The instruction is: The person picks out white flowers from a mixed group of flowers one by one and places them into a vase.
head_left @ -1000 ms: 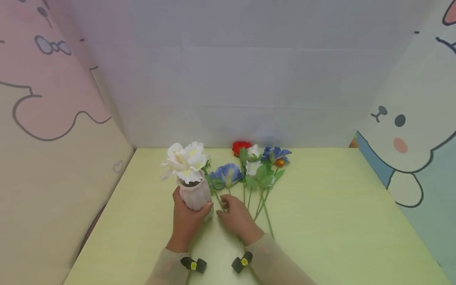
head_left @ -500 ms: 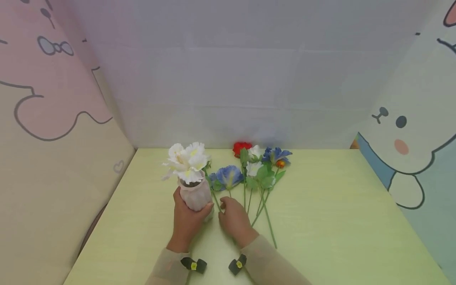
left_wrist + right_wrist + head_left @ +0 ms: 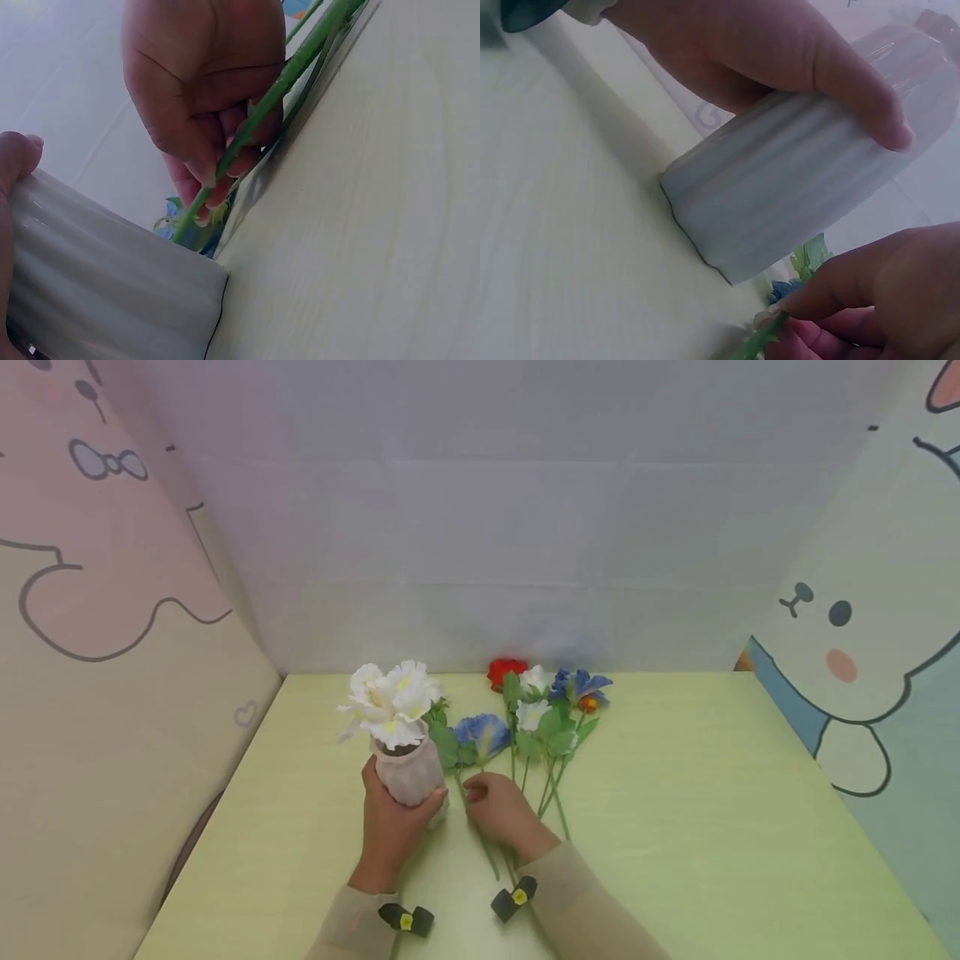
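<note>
A pale ribbed vase (image 3: 411,774) with a large white flower (image 3: 392,700) in its mouth stands on the left half of the table. My left hand (image 3: 396,827) grips it round its body, thumb on the near side. Just to its right, my right hand (image 3: 504,812) pinches a green flower stem (image 3: 262,112) between thumb and fingertips, close to the table. Which bloom this stem bears is partly hidden behind the vase. A blue flower (image 3: 483,733) and green leaves (image 3: 444,745) lie just beyond the right hand.
Right of the blue flower lie a red flower (image 3: 507,673), white flowers (image 3: 532,716), a darker blue flower (image 3: 581,687) and a small orange one (image 3: 589,703), their stems crossing toward me. A pale wall (image 3: 480,543) closes the table's (image 3: 712,810) back; printed panels flank it.
A leafy stem beside the vase has shifted, its lower end now showing left of my right wrist. The nearer blue flower sits slightly lower. My left hand keeps its grip on the vase.
</note>
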`<state>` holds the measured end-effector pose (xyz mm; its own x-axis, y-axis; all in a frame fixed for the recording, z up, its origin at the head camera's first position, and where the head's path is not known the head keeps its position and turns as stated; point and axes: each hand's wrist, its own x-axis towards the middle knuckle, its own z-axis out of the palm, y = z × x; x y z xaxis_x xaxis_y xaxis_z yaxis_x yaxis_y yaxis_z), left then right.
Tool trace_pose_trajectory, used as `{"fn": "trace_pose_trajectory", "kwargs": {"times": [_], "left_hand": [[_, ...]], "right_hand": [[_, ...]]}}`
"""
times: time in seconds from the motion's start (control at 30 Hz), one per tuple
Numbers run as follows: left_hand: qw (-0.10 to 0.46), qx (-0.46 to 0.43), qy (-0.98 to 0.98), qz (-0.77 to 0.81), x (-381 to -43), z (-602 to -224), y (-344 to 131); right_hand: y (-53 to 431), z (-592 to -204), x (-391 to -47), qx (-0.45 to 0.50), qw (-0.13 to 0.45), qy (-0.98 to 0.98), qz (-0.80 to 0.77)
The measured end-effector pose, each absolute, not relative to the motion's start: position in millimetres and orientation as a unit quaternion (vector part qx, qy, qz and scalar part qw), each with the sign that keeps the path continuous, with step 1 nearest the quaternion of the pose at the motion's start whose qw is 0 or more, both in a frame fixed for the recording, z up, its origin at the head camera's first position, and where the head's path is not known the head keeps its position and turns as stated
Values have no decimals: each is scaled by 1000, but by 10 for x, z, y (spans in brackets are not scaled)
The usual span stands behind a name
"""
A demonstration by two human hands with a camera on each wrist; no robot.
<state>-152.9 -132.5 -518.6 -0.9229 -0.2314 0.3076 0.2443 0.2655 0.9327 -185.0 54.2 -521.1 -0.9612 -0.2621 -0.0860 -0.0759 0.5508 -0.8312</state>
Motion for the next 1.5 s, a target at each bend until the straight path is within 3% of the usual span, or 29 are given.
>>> {"fn": "trace_pose_trajectory", "kwargs": {"times": [0.87,1.5], "left_hand": [[199,-15,-774,-601,-1524,-5231,-1319],[190,-11,-769,-610,-1522,-5224,-1328]], "right_hand": [[637,-5180,-1832,-72,221,669,-705],[673,-4983,-1830,-112,209,633,-737]]}}
